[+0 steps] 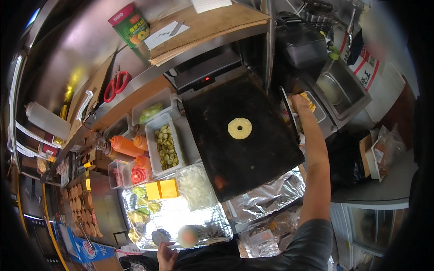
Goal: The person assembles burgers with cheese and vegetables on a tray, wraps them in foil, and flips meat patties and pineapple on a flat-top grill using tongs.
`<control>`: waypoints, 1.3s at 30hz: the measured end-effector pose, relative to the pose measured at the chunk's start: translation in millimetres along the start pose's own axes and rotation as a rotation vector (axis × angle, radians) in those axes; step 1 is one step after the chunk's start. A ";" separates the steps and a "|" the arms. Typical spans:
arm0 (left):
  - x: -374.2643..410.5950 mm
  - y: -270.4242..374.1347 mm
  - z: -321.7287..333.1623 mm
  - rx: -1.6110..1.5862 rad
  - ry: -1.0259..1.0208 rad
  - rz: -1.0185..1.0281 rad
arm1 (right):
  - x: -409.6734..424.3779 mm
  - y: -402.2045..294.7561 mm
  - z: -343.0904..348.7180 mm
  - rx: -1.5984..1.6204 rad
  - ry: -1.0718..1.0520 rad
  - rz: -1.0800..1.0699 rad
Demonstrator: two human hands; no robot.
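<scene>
A pineapple ring (239, 128) lies on the black griddle plate (217, 111). My right hand (298, 103) reaches past the griddle's right edge, down at a clear plastic container (320, 113) that holds yellow food (308, 101); its fingers are partly hidden, and I cannot tell whether they grip anything. Near the bottom edge my left hand (167, 255) rests by the foil-lined tray's (227, 230) near rim, fingertips next to a grey round thing (161, 236). A blurred round thing (187, 236) sits just right of it. Two stacks of orange cheese slices (160, 189) and lettuce (142, 200) lie on the tray.
Left of the griddle stand containers of sliced pickles (166, 149), sliced onion (196, 186) and tomato (138, 175), with orange squeeze bottles (125, 145). Red-handled scissors (117, 86) hang at the shelf edge. Cooked patties (79, 206) fill a metal tray at left. A steel basin (342, 89) stands upper right.
</scene>
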State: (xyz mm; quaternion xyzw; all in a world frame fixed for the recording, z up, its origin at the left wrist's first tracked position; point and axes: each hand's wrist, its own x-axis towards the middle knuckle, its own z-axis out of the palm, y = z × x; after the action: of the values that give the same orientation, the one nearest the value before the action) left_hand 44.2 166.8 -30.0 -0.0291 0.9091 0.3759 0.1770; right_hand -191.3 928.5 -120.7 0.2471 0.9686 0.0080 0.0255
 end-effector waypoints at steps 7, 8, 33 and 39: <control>12.1 48.4 2.8 -0.057 -0.088 0.018 | -17.3 -8.4 -41.0 -0.205 0.084 -0.092; 13.0 49.5 3.5 -0.042 -0.087 -0.006 | -19.3 -6.9 -42.1 -0.189 0.191 -0.096; -57.6 -0.6 -81.4 0.194 -0.006 0.324 | -272.7 -315.7 -271.6 0.335 0.623 -0.699; -75.9 -70.3 -114.0 0.101 0.153 0.740 | -463.7 -525.9 -233.2 0.821 -0.104 -1.452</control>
State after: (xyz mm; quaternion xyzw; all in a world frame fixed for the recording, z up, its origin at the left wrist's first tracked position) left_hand 94.1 31.3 23.4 0.2820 0.8861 0.3657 -0.0380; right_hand -48.8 244.0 118.4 -0.4487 0.8107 -0.3754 -0.0230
